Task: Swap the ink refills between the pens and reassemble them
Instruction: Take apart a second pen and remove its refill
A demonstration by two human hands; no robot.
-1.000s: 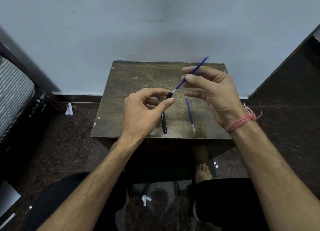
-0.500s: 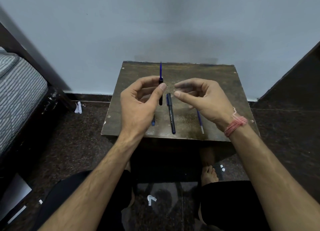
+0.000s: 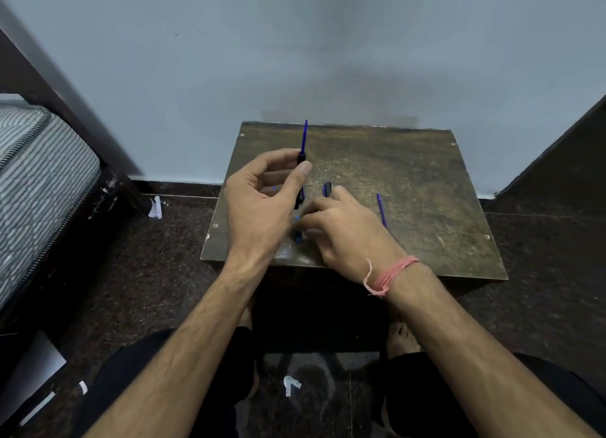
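The left hand (image 3: 262,204) is raised over the near left part of the table (image 3: 410,182), at about 10 o'clock from the right hand (image 3: 344,231). Its thumb and fingers are pinched on a black barrel (image 3: 300,178), held close to upright. A blue refill (image 3: 304,136) sticks out of the barrel's top, pointing to 12 o'clock toward the wall (image 3: 295,44) (only the upper part shows, the rest is inside the barrel or behind the thumb).

The right hand is low on the table, palm down, its fingers curled toward 10 o'clock over some small blue pieces (image 3: 298,237) near the front edge. Whether the fingertips are closed on one of them or only touching cannot be told; the spot is blurred and partly covered. A pink thread band (image 3: 392,275) is on that wrist.

A dark pen (image 3: 327,188) lies on the table just past the right knuckles, at 12 o'clock from them, with only its far end showing. A second blue refill (image 3: 382,211) lies loose on the table at 2 o'clock from the right hand, apart from both hands, running roughly from 12 to 6.

A striped mattress (image 3: 39,175) is off at 9 o'clock, and scraps of white paper (image 3: 290,385) lie on the dark floor (image 3: 170,241) between the person's knees.
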